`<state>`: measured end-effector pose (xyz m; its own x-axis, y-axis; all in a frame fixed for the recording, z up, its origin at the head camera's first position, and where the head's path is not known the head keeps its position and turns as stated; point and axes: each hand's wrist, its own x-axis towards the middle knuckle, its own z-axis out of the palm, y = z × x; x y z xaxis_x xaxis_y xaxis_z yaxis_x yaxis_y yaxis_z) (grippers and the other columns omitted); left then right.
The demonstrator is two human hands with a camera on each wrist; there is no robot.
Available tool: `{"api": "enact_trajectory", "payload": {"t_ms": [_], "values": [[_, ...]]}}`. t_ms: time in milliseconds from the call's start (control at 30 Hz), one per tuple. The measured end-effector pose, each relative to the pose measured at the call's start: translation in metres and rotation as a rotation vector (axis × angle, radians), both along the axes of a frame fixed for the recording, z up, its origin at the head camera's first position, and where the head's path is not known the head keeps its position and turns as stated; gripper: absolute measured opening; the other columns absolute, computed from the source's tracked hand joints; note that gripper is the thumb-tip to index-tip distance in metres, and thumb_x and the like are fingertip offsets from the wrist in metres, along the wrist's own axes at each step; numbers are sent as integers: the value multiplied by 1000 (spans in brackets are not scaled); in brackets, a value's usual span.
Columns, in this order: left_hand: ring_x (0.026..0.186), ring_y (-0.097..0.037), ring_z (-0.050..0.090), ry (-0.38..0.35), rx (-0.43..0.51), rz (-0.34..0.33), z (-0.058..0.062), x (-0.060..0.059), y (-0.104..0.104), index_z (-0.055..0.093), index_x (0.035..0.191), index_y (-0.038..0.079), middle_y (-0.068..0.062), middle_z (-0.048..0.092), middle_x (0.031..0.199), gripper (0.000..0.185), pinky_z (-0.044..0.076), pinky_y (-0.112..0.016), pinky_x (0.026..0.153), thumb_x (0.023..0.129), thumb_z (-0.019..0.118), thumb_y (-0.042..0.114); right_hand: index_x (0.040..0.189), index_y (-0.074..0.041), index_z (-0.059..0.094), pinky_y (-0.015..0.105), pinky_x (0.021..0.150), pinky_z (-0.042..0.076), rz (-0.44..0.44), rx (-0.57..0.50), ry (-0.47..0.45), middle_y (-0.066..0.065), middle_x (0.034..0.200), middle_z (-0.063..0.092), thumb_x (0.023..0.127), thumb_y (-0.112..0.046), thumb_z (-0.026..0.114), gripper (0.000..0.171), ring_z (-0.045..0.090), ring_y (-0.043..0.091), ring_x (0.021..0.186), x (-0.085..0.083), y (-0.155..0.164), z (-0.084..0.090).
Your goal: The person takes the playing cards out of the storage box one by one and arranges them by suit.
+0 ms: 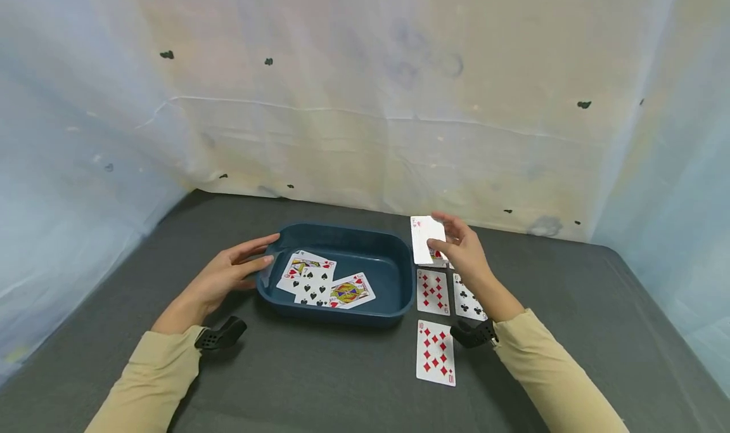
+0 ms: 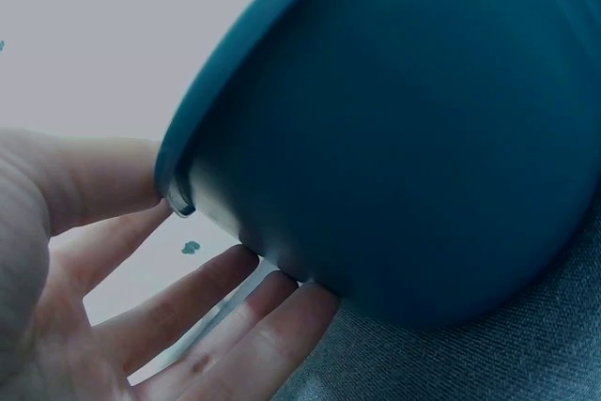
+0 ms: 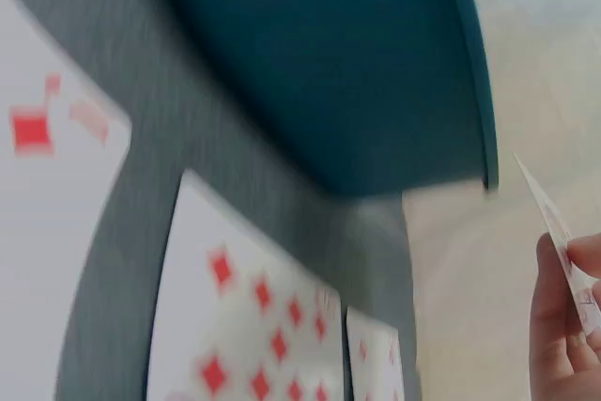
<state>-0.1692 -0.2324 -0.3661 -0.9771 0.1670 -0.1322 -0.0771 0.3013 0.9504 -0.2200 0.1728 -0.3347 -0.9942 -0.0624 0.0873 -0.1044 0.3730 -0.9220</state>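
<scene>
A dark blue plastic tray point(image 1: 342, 316) stands on the table, with a seven of spades point(image 1: 312, 288) and red face cards point(image 1: 352, 291) lying in it. My left hand point(image 1: 236, 265) holds the tray's left end. In the left wrist view its thumb is at the rim while the fingers touch the outer wall point(image 2: 404, 157). Just past the tray's right end, my right hand point(image 1: 464, 252) pinches a playing card point(image 1: 422, 239) between thumb and fingers. The right wrist view shows that card point(image 3: 554, 223) nearly edge-on. Below the hand, other cards are partly covered.
Right of the tray lie a nine of diamonds point(image 1: 431, 291), a clubs card point(image 1: 467, 298) partly behind the right wrist, and a ten of diamonds point(image 1: 436, 352) nearer me. A pale cloth curtain point(image 1: 365, 103) hangs behind the dark grey table point(image 1: 342, 382) and along both sides.
</scene>
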Motion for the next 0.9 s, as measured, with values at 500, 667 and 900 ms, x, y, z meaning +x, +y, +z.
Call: {"api": "enact_trajectory", "payload": {"t_ms": [500,667,900], "values": [[140,-37,26,-21,9,-18,2,1,-4,33,151,21,-17,21,157,64,42,-57,98,95,60,37,145,-8,41,16,71,44,-196,87,-13,21,130,51,91,-2,57,56,52,-1,89,-15,60,-19],[140,-38,26,-26,2,-16,3,1,-3,33,151,20,-17,21,157,64,41,-59,99,95,60,35,144,-6,41,13,69,43,-247,101,-28,22,130,51,93,-4,55,53,49,-4,85,-17,77,-27],[140,-38,27,-32,2,-13,3,0,-2,33,151,21,-17,21,157,63,41,-58,98,96,59,34,143,-5,42,13,66,43,-314,108,-22,20,120,54,93,-2,55,52,47,-8,77,-17,93,-35]]}}
